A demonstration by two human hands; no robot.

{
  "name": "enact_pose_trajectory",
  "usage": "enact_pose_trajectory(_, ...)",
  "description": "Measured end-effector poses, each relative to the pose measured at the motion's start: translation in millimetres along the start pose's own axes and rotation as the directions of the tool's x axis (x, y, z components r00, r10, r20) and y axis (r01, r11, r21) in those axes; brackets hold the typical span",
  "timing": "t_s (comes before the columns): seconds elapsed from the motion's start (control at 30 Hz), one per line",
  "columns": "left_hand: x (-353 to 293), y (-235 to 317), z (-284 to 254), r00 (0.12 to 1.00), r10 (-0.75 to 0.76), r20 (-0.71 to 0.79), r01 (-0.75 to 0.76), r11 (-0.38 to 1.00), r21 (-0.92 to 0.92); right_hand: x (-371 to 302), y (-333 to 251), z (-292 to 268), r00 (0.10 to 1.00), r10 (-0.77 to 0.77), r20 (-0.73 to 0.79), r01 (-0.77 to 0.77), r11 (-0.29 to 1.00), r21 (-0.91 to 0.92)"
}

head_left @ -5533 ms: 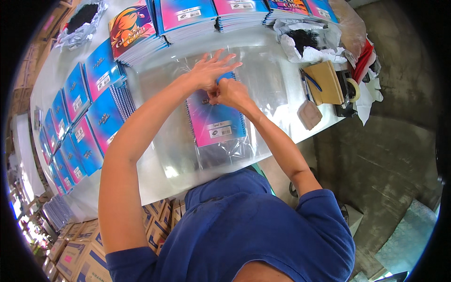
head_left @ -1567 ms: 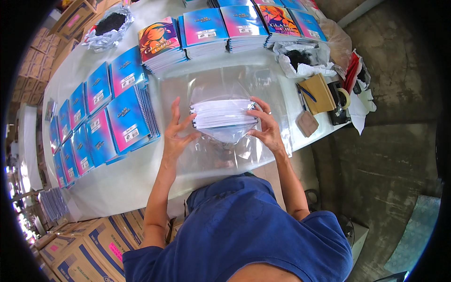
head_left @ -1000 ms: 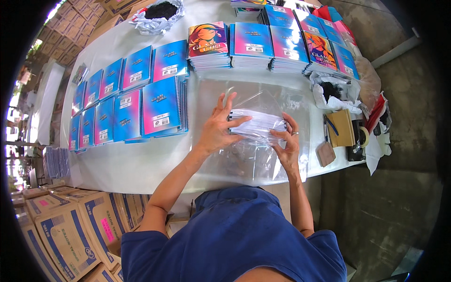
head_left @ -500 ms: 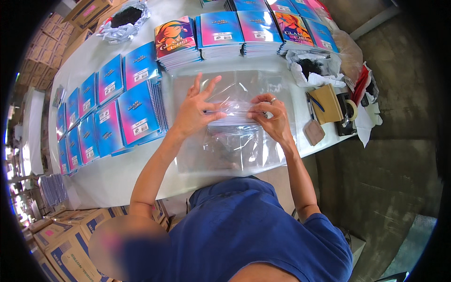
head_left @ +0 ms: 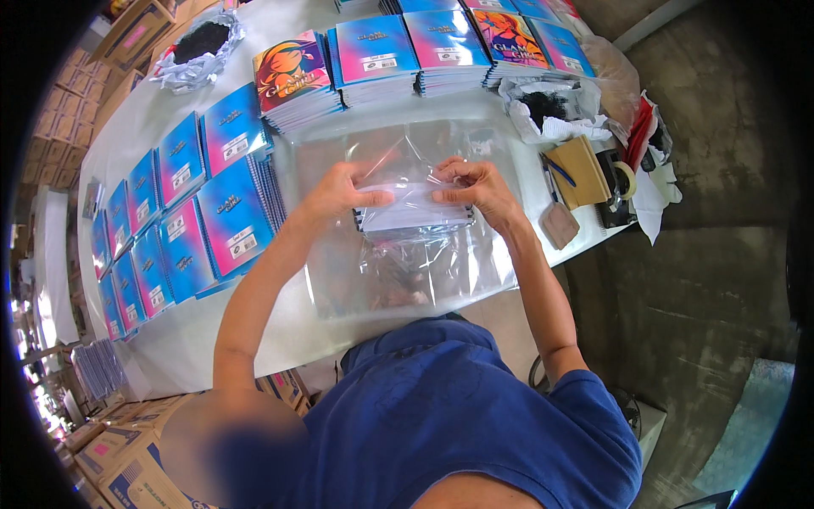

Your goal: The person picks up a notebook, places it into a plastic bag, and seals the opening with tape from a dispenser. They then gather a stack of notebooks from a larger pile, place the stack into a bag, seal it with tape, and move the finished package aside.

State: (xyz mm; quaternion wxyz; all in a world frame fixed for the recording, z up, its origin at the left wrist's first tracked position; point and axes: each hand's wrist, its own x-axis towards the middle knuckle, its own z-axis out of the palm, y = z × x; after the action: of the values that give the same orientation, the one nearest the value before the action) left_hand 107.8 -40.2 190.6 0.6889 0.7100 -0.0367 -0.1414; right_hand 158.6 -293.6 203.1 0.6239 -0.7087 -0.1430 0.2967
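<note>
A stack of notebooks (head_left: pixel 414 219) stands in front of me, its white page edges and dark spiral ends toward me. Clear plastic film (head_left: pixel 407 280) covers it and spreads out creased over the table. My left hand (head_left: pixel 341 192) grips the film at the stack's upper left, thumb lying along the edge, with its fingertips slightly blurred. On the upper right, my right hand (head_left: pixel 476 193) pinches the same film, its thumb pointing inward and fingers curled. Between the two hands the film lies across the top of the stack.
Blue-pink spiral notebooks (head_left: pixel 233 212) stand in piles on the left, with more stacks (head_left: pixel 373 55) along the back. A bag of black material (head_left: pixel 203 42) lies back left, another (head_left: pixel 547 110) back right. Tape (head_left: pixel 623 181), a blue pen (head_left: pixel 560 172) and cardboard (head_left: pixel 585 174) sit right.
My left hand has closed from spread fingers onto the film. Both hands have shifted on the film, and the stack's page edges show more. The whole view has shifted slightly.
</note>
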Motion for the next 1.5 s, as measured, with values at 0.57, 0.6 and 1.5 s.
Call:
enact_pose_trajectory(0.57, -27, 31, 1, 0.873, 0.054, 0.485, -0.486, 0.19, 0.853, -21, -11, 25, 0.882, -0.469, 0.045, 0.356, 0.6, -0.716)
enact_pose_trajectory(0.6, -32, 29, 3, 0.869, 0.108, 0.484, -0.495, 0.132, 0.859, -30, -19, 31, 0.843, -0.535, 0.059, 0.344, 0.451, -0.824)
enact_pose_trajectory(1.5, 3, 29, 20, 0.922, -0.121, 0.368, -0.276, 0.462, 0.843, -52, 97, 113, 0.944, -0.115, -0.31, 0.229, 0.904, 0.362)
